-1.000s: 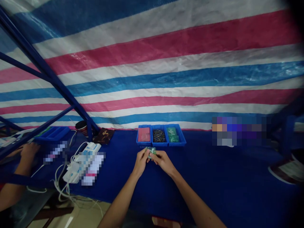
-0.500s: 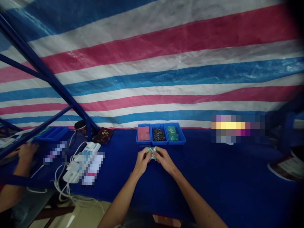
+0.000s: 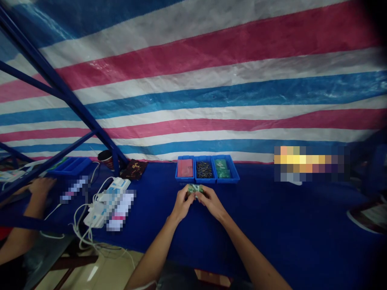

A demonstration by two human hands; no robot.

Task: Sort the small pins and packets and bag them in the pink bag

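Both hands pinch a small green plastic packet (image 3: 195,188) with pale, shiny patches, held just above the blue table. My left hand (image 3: 182,201) grips its left side, thumb on top. On its right side, my right hand (image 3: 211,201) is closed the same way. What lies inside the packet is too small to tell. Just beyond the hands stand three blue bins side by side. The left bin (image 3: 176,178) holds flat pink pieces (image 3: 184,167), the middle one dark screws or nails (image 3: 204,169), the right one similar green packets (image 3: 223,168).
Left of me lie a white power strip (image 3: 117,186) with tangled cables and a dark brown wrapper (image 3: 133,169). A blue metal frame (image 3: 77,106) slants beside them. Another person's hand (image 3: 42,187) rests farther left. A striped tarp (image 3: 211,96) hangs behind the table (image 3: 272,225).
The packet has tilted and bunched slightly between my fingers, and my thumbs have shifted on it. The whole view has moved a little. Both hands keep their hold.
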